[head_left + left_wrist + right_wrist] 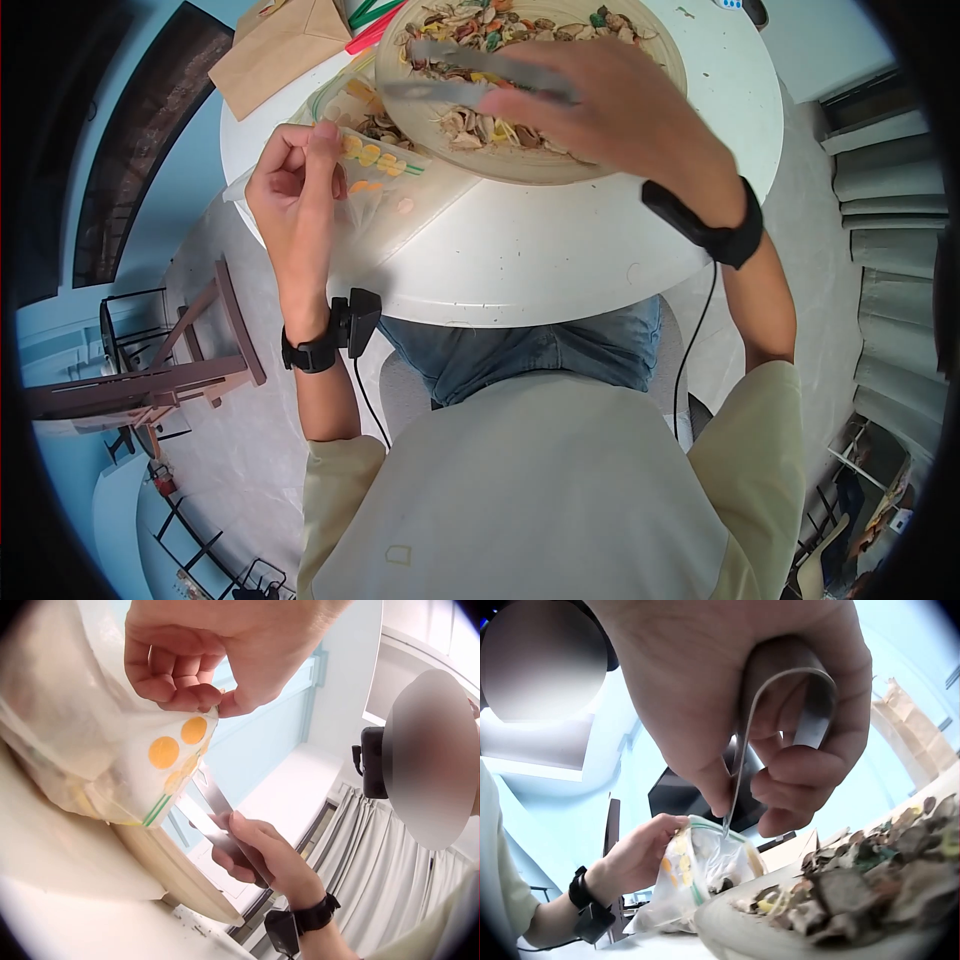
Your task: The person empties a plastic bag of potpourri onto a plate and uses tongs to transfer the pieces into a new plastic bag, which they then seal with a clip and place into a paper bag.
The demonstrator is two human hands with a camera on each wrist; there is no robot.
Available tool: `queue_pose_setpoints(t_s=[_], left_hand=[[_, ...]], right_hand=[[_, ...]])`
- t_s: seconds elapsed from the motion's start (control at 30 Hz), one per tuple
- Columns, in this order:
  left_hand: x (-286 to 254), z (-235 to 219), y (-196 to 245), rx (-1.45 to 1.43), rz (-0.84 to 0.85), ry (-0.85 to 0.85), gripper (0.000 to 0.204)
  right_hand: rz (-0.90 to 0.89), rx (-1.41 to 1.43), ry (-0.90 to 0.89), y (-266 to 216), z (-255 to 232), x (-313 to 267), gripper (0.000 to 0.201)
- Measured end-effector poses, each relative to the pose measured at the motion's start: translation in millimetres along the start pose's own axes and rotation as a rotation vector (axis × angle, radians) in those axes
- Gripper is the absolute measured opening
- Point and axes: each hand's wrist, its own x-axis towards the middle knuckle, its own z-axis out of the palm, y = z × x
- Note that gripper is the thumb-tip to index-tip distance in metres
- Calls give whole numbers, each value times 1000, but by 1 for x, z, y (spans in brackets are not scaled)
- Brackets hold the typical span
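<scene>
My left hand [298,190] pinches the top edge of a clear zip bag [82,742] with yellow-orange dots and a green seal line. The bag's mouth is spread apart, and some dark and pale dried pieces [724,885] lie inside. In my right hand [625,105] I hold metal tongs [214,799], thumb on one arm and fingers round the other. The tips of the tongs reach over the bag's mouth. Beside the bag, a round beige plate [560,178] bears a heap of mixed dried slices and flakes [847,892], brown, pale, green and orange.
A brown paper bag [285,55] lies at the table's back left, with red [372,37] and green [372,13] strips next to it. Crumbs dot the round white table [480,270]. Wooden furniture [175,370] stands on the floor to the left.
</scene>
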Motion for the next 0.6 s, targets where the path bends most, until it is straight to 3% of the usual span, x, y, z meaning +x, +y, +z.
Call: queue_pose_setpoints(t_s=[0.03,0.1,0.23,0.47,0.6], left_hand=[[0,-1,0,6,12,-2,23],[1,-2,-3,-12,11,-11,23],[0,2,-4,-49,-17,-42,22],[1,3,-7,-58,-12,-76,23],[0,4,-6,-22,-29,-60,23]], right_hand=[[0,1,0,0,-9,-5,53],[177,-18,66,-1,-29,-21,58],[290,-172,39,55,-35,-43,61],[305,-200,-70,53,-51,-55,60],[185,-275,-38,57,-42,-55,53]])
